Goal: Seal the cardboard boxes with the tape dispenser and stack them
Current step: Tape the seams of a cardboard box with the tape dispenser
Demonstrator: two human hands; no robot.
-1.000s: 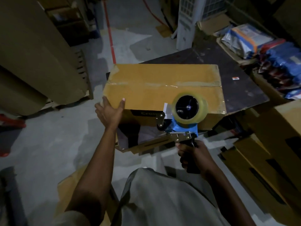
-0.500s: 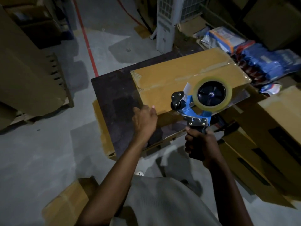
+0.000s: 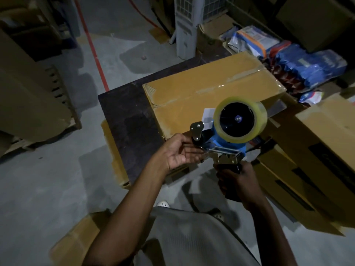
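No brand name or other writing can be read anywhere. A small white paper tab [image 3: 208, 114] is seen beside the tape roll [image 3: 221, 120], but nothing on it can be made out. Dark printed panels are carried on the sides of the stacked boxes [image 3: 326, 135] at the right, and their lettering is lost in the dim light. Pale labels on the blue packets [image 3: 311, 66] beyond are likewise too blurred to be read.

The tape dispenser [image 3: 226, 146], blue-bodied with a clear roll, is held upright above the near edge of the cardboard box [image 3: 192, 93]. Its dark handle is wrapped tightly by the right grip [image 3: 236, 183], so that most of the handle is hidden under the curled fingers. The left grip [image 3: 180, 152] is held palm up, with fingers relaxed and spread, just beside the dispenser's front roller; nothing is grasped in it, and whether its fingertips touch the metal cannot be told.

The cardboard box is set closed on a dark desk [image 3: 126, 120], toward its far right part. A strip of clear tape is seen along the top seam. The box's near right corner is covered by the tape roll, and its front face is hidden behind the hands.

A red line [image 3: 96, 54] is painted across the concrete floor. The large flat cardboard sheets [image 3: 28, 93] at the left are cut off by the frame edge.
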